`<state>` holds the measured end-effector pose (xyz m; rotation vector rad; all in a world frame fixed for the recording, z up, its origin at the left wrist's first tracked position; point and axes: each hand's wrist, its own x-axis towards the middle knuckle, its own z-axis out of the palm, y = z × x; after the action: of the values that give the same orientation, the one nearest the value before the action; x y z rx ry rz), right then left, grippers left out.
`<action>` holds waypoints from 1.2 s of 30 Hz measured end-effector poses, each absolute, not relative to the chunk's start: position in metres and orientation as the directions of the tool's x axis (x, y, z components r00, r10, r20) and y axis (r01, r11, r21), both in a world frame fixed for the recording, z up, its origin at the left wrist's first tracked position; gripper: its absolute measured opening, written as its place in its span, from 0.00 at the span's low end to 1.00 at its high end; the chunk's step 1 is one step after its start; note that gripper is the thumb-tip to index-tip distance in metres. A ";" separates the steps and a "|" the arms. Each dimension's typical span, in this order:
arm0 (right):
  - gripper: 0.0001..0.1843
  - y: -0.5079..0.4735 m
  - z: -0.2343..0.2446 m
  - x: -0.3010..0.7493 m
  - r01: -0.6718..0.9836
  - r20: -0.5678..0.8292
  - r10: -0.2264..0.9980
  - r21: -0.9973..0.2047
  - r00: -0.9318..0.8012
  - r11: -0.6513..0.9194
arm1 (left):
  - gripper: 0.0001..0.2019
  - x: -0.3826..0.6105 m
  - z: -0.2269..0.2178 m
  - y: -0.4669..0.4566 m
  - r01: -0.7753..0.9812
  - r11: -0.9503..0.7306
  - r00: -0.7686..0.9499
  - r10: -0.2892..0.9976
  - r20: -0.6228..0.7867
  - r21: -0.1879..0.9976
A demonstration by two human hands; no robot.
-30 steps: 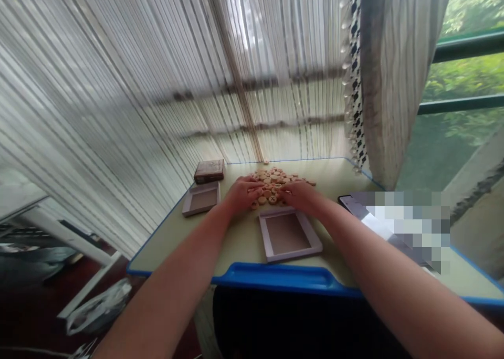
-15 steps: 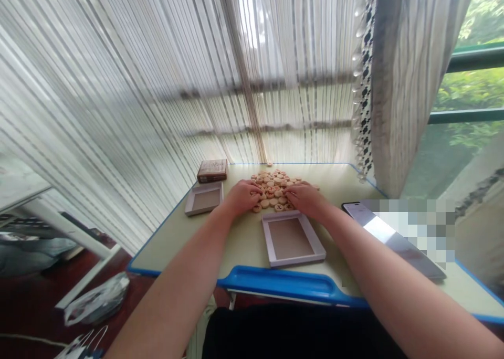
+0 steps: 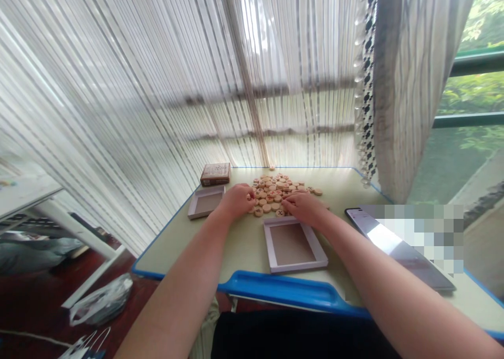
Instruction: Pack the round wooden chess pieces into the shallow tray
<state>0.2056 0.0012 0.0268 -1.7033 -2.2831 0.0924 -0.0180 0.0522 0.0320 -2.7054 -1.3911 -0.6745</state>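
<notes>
Through the head view, I watch the left hand, fingers curled, at the nine o'clock edge of heaped wooden discs on the table; the right hand reaches in from four. I cannot tell whether either grips one. A shallow tray lies toward six.

Pale tan discs, some faces marked in red or black.
Near tray and far tray: white walls, brown interior. Box: brown, darker side. Tabletop: pale cream; front ledge, bright blue. Curtain: white and grey stripes; border, black-and-white motif. Floor: dark red.
</notes>
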 end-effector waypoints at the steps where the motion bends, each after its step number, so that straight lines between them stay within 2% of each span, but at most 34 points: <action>1: 0.21 0.001 0.027 0.206 0.926 0.203 0.946 -0.230 -0.255 0.299 | 0.06 -0.019 0.032 0.052 0.784 -0.598 0.506 0.772 0.385 0.168; 6: 0.21 0.004 0.021 0.203 0.891 0.352 0.907 -0.299 -0.230 0.341 | 0.10 -0.013 0.028 0.053 0.769 -0.625 0.463 0.687 0.560 0.131; 9: 0.23 0.010 0.018 0.196 0.852 0.415 0.869 -0.317 -0.270 0.416 | 0.13 -0.008 0.027 0.053 0.719 -0.688 0.553 0.651 0.521 0.096; 12: 0.24 0.011 0.019 0.190 0.822 0.381 0.857 -0.318 -0.346 0.473 | 0.13 -0.006 0.027 0.053 0.762 -0.645 0.555 0.695 0.458 0.055; 16: 0.21 0.004 0.029 0.193 0.809 0.356 0.847 -0.300 -0.396 0.505 | 0.14 -0.010 0.029 0.050 0.866 -0.500 0.446 0.767 0.461 -0.005; 22: 0.21 0.003 0.033 0.203 0.897 0.303 0.909 -0.250 -0.286 0.366 | 0.15 -0.012 0.030 0.047 0.932 -0.362 0.326 0.832 0.450 -0.007; 25: 0.19 0.011 0.026 0.204 0.876 0.356 0.893 -0.291 -0.274 0.385 | 0.16 -0.014 0.030 0.048 0.959 -0.285 0.255 0.855 0.452 -0.002; 28: 0.23 0.017 0.020 0.204 0.849 0.319 0.898 -0.337 -0.303 0.406 | 0.17 -0.016 0.030 0.048 0.968 -0.250 0.233 0.861 0.451 -0.023; 31: 0.26 0.016 0.020 0.203 0.851 0.261 0.914 -0.352 -0.312 0.391 | 0.17 -0.014 0.029 0.047 0.944 -0.331 0.295 0.818 0.493 -0.016; 36: 0.22 0.012 0.022 0.200 0.839 0.313 0.904 -0.369 -0.293 0.400 | 0.15 0.002 0.027 0.043 0.739 -0.671 0.539 0.641 0.547 0.058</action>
<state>0.1997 0.0124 0.0219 -1.4874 -2.1917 0.1836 0.0017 0.0429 0.0271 -2.5940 -1.1751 -0.8109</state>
